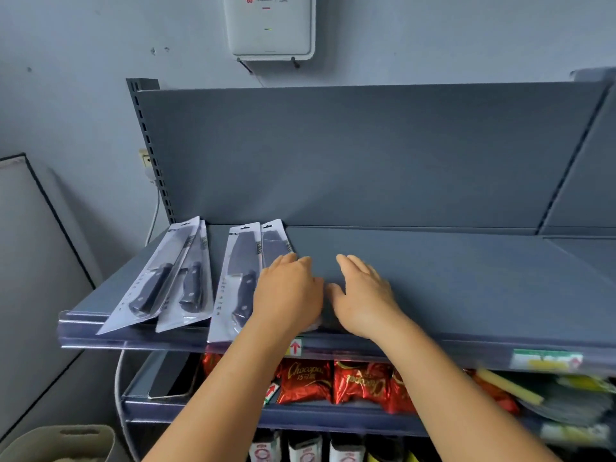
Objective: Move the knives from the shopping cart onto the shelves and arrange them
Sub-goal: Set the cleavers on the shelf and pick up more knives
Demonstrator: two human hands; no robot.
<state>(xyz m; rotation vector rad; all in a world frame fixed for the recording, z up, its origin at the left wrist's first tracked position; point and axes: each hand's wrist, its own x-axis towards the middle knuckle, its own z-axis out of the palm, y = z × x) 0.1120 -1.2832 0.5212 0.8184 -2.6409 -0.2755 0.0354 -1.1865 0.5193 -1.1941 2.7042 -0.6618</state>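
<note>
Four packaged knives on the top shelf (433, 278), grey metal, all toward its left end, blades pointing to the back panel. Leftmost knife (153, 278) in a clear blister on a white card, tilted, its lower corner overhanging the shelf's front edge. Second knife (191, 285) just beside it, partly tucked under the first pack. Third knife (238, 281), a broad cleaver with a black riveted handle, lying apart from that pair, its card also jutting past the edge. Fourth knife (275, 243) right of the third, mostly hidden beneath the left hand (288, 291). Small print on the cards, too fine to read.

Left hand palm down on the fourth pack, fingers (290, 258) straight and close together, pressing flat. Right hand (363, 295) palm down just beside it on bare shelf, fingers relaxed and slightly spread, holding nothing; thumbs nearly meeting.

Clear price strip (366, 348) along the shelf front, with a red arrow tag under the left wrist and a green and yellow label farther right, blurred. Below, red foil snack bags (305, 381) printed "Chocopai" in gold script. On the wall above, a white router box (270, 25) bearing a red knot logo and a second mark, lettering too small to read.
</note>
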